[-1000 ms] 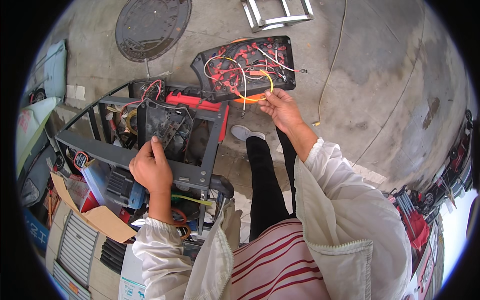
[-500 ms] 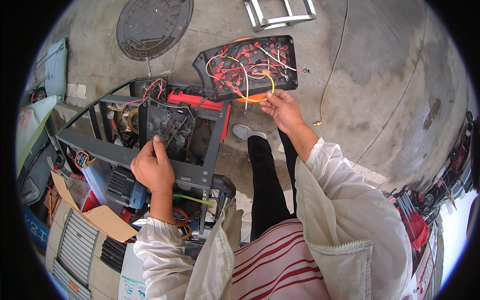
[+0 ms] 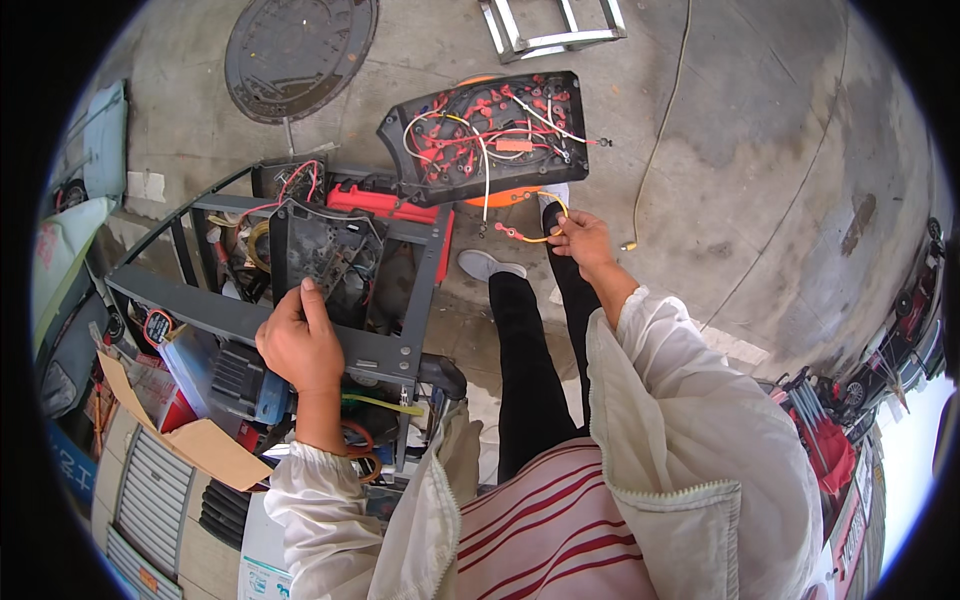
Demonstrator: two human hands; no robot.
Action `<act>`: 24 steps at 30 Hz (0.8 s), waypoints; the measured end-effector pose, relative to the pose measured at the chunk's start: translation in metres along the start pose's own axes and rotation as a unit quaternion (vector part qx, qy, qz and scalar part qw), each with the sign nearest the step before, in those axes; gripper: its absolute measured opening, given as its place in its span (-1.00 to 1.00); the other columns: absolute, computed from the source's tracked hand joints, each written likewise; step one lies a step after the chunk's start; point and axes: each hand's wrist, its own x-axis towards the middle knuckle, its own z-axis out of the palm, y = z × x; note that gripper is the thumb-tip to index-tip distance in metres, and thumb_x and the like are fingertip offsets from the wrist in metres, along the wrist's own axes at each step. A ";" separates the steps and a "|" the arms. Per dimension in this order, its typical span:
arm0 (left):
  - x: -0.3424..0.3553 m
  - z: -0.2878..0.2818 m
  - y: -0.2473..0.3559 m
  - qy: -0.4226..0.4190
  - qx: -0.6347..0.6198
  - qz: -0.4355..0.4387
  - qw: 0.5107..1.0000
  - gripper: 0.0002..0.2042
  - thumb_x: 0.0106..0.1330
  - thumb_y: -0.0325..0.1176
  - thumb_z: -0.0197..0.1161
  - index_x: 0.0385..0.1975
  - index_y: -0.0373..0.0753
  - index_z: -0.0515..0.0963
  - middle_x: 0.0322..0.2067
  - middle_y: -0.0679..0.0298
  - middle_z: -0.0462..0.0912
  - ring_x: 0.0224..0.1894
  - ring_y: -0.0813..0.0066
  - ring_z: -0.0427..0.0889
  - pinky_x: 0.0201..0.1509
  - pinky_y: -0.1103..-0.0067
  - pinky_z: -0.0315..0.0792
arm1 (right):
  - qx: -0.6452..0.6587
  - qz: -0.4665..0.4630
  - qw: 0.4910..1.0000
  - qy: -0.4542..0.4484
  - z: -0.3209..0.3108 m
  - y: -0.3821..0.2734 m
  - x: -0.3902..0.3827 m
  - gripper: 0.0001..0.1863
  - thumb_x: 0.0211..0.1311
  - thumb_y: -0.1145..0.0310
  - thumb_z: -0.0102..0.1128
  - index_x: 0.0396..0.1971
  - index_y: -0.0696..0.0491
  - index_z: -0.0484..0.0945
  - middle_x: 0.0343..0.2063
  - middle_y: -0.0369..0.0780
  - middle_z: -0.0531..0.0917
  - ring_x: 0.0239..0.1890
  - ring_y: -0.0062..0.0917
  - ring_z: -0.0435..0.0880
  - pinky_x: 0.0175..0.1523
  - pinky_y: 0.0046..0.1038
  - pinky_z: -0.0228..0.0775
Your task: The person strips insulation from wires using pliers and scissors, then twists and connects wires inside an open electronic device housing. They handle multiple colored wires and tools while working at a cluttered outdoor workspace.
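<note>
My left hand (image 3: 298, 340) rests closed at the grey metal frame (image 3: 400, 357), beside a black plate with metal fittings (image 3: 325, 250); its curled fingers hide what they grip. My right hand (image 3: 582, 245) pinches a short yellow wire (image 3: 540, 238) with a red-sleeved ring terminal (image 3: 506, 230), held below a black panel (image 3: 398, 150) full of red, white and black wires and red terminals. An orange disc (image 3: 490, 197) shows beneath that panel, and a red body part (image 3: 442, 260) sits along the frame's far side.
A round manhole cover (image 3: 295, 60) and a silver metal stand (image 3: 550, 41) are on the concrete. A cord (image 3: 663, 120) lies to the right. Cardboard (image 3: 210, 450) and a blue motor-like housing (image 3: 250, 385) sit at lower left. Cars (image 3: 910, 300) stand at the right rim.
My right hand has moved down and right, away from the wired panel, and the yellow wire now hangs apart from it. My left hand has barely shifted.
</note>
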 end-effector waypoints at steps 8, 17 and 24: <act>-0.001 0.001 0.000 -0.008 0.001 -0.010 1.000 -0.63 0.39 -0.07 0.09 -0.49 -0.19 0.67 -0.62 0.22 0.60 -0.48 0.19 0.52 -0.14 0.43 0.31 | -0.030 -0.060 0.998 0.012 0.012 -0.033 0.030 -0.73 0.39 0.36 0.07 -0.10 0.26 0.54 -0.43 -0.20 0.64 -0.49 -0.57 0.65 -0.42 -0.55 0.55; 0.000 -0.001 0.002 -0.017 -0.005 -0.014 1.000 -0.65 0.39 -0.08 0.10 -0.46 -0.19 0.67 -0.60 0.25 0.62 -0.47 0.22 0.52 -0.10 0.45 0.30 | -0.103 -0.174 0.976 0.080 0.038 -0.042 0.088 -0.78 0.38 0.39 0.08 -0.11 0.22 0.54 -0.47 -0.25 0.63 -0.52 -0.62 0.62 -0.44 -0.58 0.52; 0.000 0.000 -0.001 -0.019 -0.004 -0.009 1.000 -0.69 0.38 -0.12 0.13 -0.44 -0.20 0.67 -0.57 0.25 0.63 -0.44 0.24 0.56 -0.09 0.45 0.30 | -0.356 -0.417 0.820 0.164 0.012 -0.036 0.097 -0.82 0.27 0.44 0.15 -0.15 0.06 0.60 -0.36 -0.10 0.66 -0.36 -0.29 0.67 -0.22 -0.32 0.50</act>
